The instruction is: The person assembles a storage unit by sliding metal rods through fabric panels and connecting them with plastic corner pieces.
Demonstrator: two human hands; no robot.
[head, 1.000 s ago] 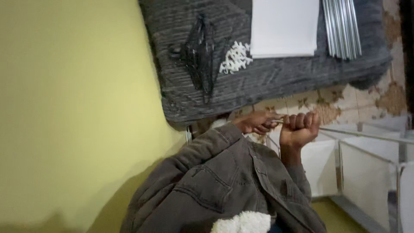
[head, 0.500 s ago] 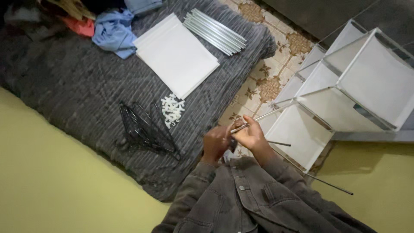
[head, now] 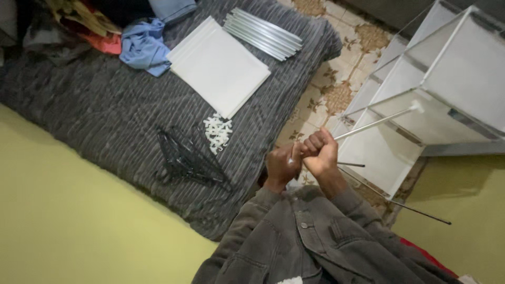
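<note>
Both hands are gripping one thin white rod [head: 376,123]: left hand [head: 281,165] clenched at its near end, right hand [head: 320,153] fisted beside it. The rod's angling toward the white shelf frame [head: 463,79], over the floor beside the grey mattress [head: 105,126].

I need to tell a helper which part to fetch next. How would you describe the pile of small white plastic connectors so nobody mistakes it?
Start at the dark grey ribbed blanket on the floor. Below the flat white panels lies a pile of small white plastic connectors, just right of the tangle of black wire pieces. It is the only heap of tiny white bits; the metal rods are long and silver.
</note>
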